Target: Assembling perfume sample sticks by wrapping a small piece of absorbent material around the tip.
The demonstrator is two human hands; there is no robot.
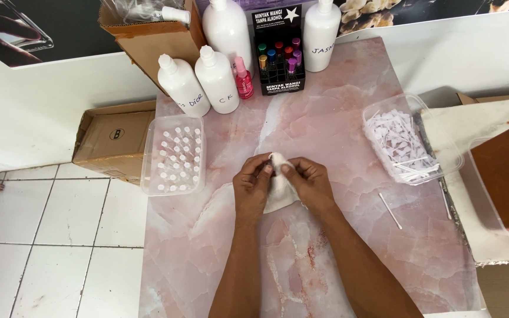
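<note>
A white cloth (279, 187) is pinched between the left hand (253, 185) and the right hand (308, 182) over the pink marble table (325, 118); what it wraps is hidden. Left of the hands sits a clear tray of small vials (174, 155), beyond them white bottles (218, 79), and to the right a tub of paper strips (405, 141). Bare table lies nearer the body.

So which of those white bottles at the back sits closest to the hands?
The white bottle beside the small pink spray bottle. It stands in the front row, nearer the hands than its left-hand neighbour or the two taller bottles behind.
</note>
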